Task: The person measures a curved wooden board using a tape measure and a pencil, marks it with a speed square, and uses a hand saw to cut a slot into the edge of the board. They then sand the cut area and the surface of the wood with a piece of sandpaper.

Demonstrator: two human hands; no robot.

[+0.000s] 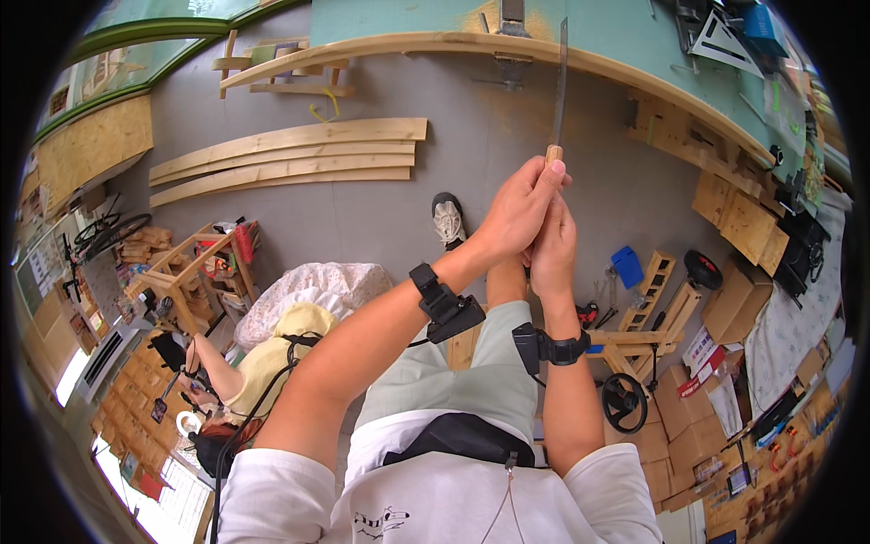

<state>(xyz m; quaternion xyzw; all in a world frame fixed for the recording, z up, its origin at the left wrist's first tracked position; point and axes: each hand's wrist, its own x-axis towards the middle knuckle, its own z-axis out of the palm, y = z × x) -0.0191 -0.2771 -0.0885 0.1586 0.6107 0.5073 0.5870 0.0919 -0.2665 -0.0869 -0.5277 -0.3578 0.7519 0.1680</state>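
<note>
Both of my hands are closed on the wooden handle (554,153) of a pull saw, its long thin blade (561,91) pointing away from me. My left hand (524,207) is nearer the blade, with the thumb along the handle. Behind and below it, my right hand (554,252) is wrapped round the rear part, which is mostly hidden. Across the bench front runs a long wooden board (390,43), appearing bowed in this view. The blade crosses the board just right of a metal vise (512,16); I cannot tell how deep it sits.
Several planks (290,152) lie on the floor at left. A green-topped workbench (625,27) spans the far side, with a set square (725,41) at right. Another person (281,363) is at lower left beside a cloth-covered heap (317,281). Cardboard boxes (739,304) stand at right.
</note>
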